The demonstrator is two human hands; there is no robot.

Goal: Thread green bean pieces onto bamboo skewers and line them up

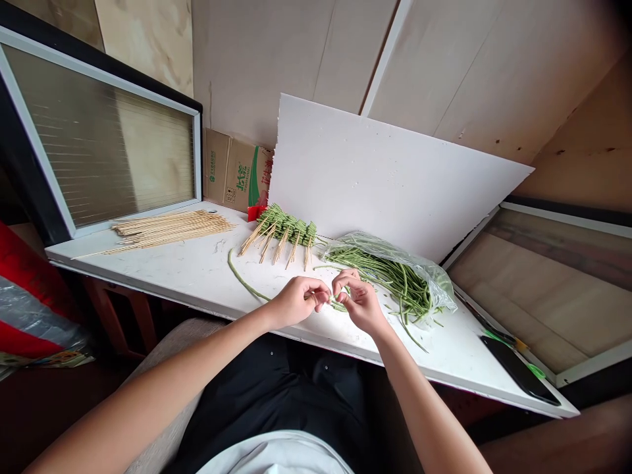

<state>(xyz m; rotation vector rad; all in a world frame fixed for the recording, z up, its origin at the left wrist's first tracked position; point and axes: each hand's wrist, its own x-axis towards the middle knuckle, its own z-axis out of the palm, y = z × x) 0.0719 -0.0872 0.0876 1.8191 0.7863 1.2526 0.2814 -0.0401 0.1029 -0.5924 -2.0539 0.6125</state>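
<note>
My left hand [296, 301] and my right hand [363, 304] meet above the table's front part, fingertips nearly touching. Both are closed in a pinch on a green long bean [240, 279]. Its long end curves away over the white tabletop to the left, and a short stretch shows beneath my fingers. The exact grip is partly hidden by the fingers. Just right of my right hand, many loose long beans [390, 271] spill from a clear plastic bag [434, 273]. Behind my hands lie several skewered bundles of folded long beans [289, 227], with their stick ends pointing toward me.
A pile of bare bamboo skewers [172, 227] lies on the left of the white table [197, 271]. At the back stand a cardboard box [237, 171] and a leaning white board [385, 178]. A black phone [518, 368] rests at the right edge, near green-handled scissors [536, 371].
</note>
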